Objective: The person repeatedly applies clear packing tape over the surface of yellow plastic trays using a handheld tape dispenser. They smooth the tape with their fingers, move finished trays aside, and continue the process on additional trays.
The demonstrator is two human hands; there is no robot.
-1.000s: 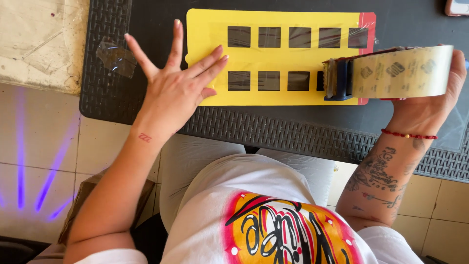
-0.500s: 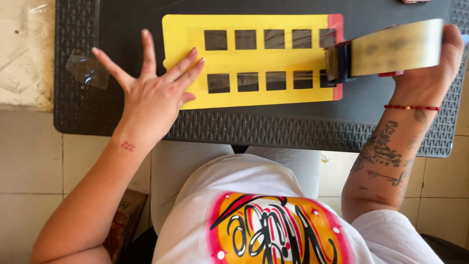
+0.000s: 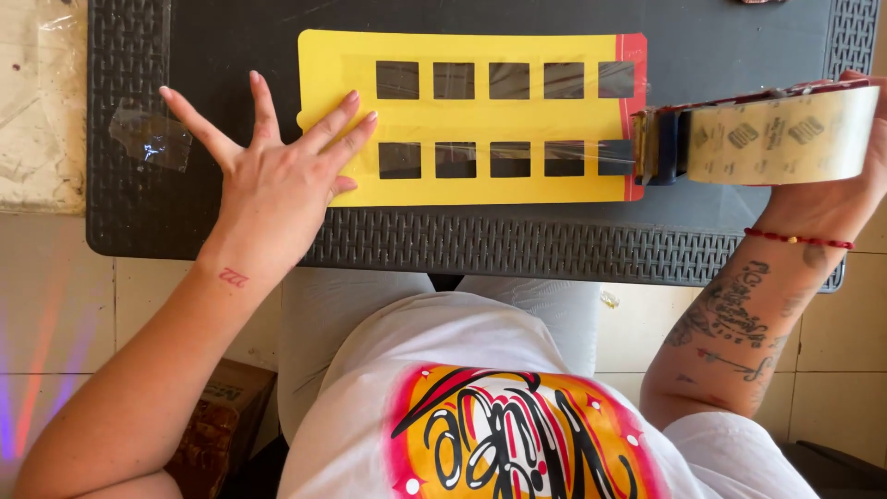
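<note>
Two bare hands work over a dark grey plastic table with a woven-pattern rim (image 3: 517,254) that fills the upper part of the frame. On it, in the upper middle, lies a flat yellow card stencil with a red right edge and two rows of five square windows (image 3: 480,125). The left hand (image 3: 277,176) rests flat on the table at the left end of this stencil, its fingers spread wide and grasping nothing; two fingertips (image 3: 356,106) press on the yellow surface near the first windows, while the thumb and the other fingers point toward the upper left. The right hand (image 3: 845,189), at the right edge of the frame, is closed around a big roll of clear packing tape on a red and blue hand dispenser (image 3: 767,134). The front of the dispenser touches the red edge of the stencil, beside the lower row of windows, and a shiny strip of tape seems to cover that lower row. A thin red cord bracelet (image 3: 799,240) sits on the right wrist, and the forearm below it has dark tattoos. A crumpled piece of clear tape (image 3: 148,139) lies on the table at the upper left, apart from the left hand. Pale floor tiles (image 3: 139,296) show below the table.
</note>
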